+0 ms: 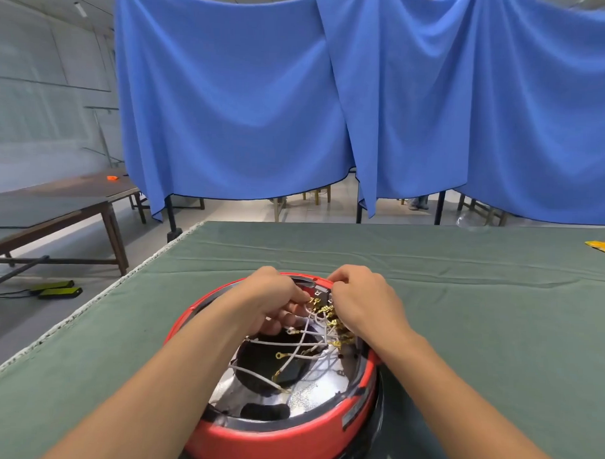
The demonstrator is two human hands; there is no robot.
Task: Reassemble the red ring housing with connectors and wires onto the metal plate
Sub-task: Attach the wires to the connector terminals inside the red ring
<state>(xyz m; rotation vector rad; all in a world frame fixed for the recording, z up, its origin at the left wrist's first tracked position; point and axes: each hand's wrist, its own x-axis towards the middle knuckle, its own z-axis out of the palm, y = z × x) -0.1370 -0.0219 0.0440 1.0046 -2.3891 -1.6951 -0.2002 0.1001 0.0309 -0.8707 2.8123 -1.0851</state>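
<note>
Head view shows the left hand curled, pinching white wires inside the red ring housing; just right, the right hand pinches at the brass connectors. Below both hands, loose terminals dangle over the metal plate, so I judge wiring unfinished.

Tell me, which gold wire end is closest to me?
The gold connector on the lowest white wire, over the silver metal plate. The other gold ends lie farther away, most bunched between the two hands.
</note>
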